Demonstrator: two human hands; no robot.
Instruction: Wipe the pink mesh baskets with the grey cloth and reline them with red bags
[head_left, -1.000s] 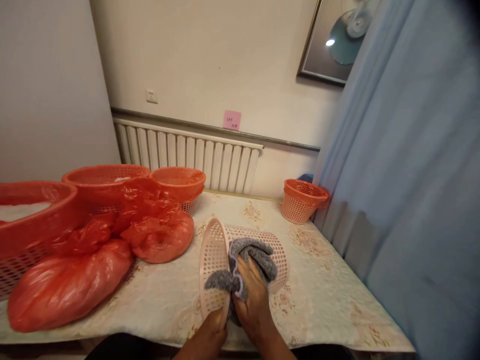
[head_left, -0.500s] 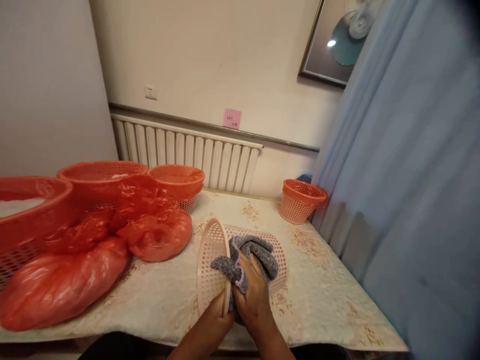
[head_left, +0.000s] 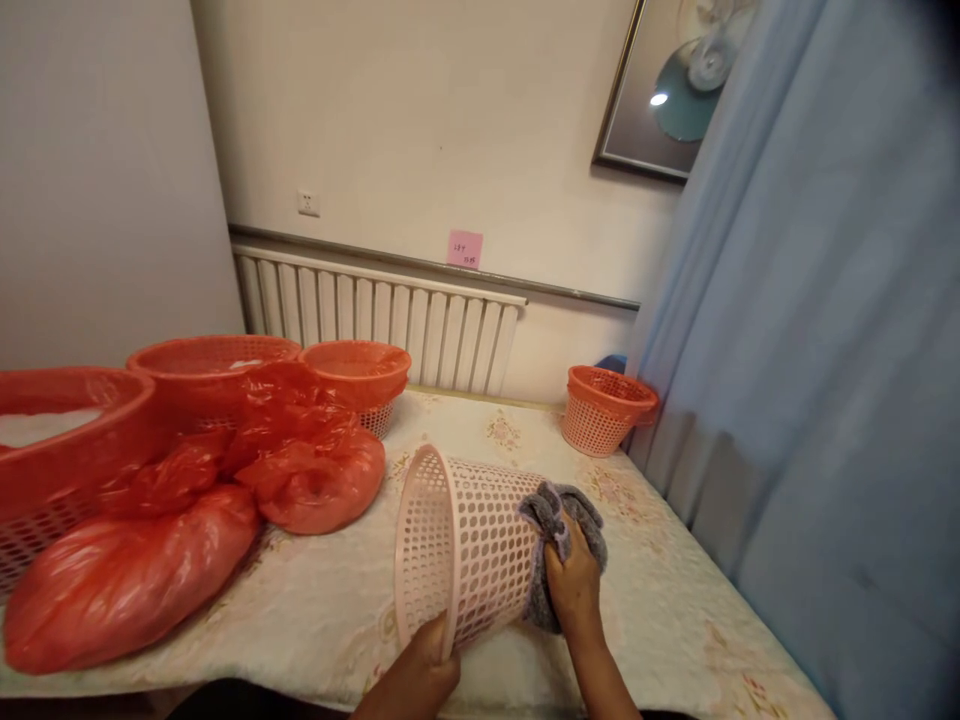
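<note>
A pale pink perforated plastic wastebasket (head_left: 491, 540) lies on its side on the table, its open mouth turned to the left. My left hand (head_left: 427, 665) grips the near, lower part of its rim, the thumb on the inside. In my right hand (head_left: 576, 580) is a bunched grey cloth (head_left: 544, 600) with a lilac edge. The cloth presses against the wastebasket's base end on the right. Part of that base is hidden behind the cloth and hand.
Red-lined baskets (head_left: 214, 355) and tied red plastic bags (head_left: 135, 580) crowd the left side. Another red-lined basket (head_left: 600, 425) stands at the back right beside a blue curtain (head_left: 787, 400). A flowered cloth (head_left: 315, 610) covers the table; a radiator (head_left: 375, 310) runs behind.
My right hand has slid the grey cloth rightward along the wastebasket, from near the rim to its base end. My left hand still holds the rim. The view has tilted slightly upward.
</note>
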